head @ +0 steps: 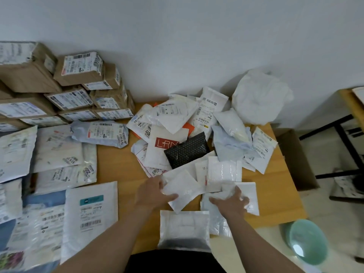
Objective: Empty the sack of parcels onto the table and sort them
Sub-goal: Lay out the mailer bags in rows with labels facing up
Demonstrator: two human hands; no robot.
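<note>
A loose heap of white mailer bags [177, 119] covers the middle of the wooden table [275, 194], with a black bubble pouch [187, 152] and a white envelope with a red logo [163, 146] in it. My left hand [151, 194] grips a small white padded parcel [183, 192] by its left edge. My right hand [230, 201] rests with spread fingers on another white bubble mailer [250, 196]. The crumpled white sack [258, 97] lies at the back right against the wall.
Brown cardboard boxes [78, 69] are stacked at the back left. Flat mailers [90, 217] lie in rows on the left half. A white packet [185, 229] lies at the near edge. A cardboard box [295, 158] and a green bowl [307, 241] sit right of the table.
</note>
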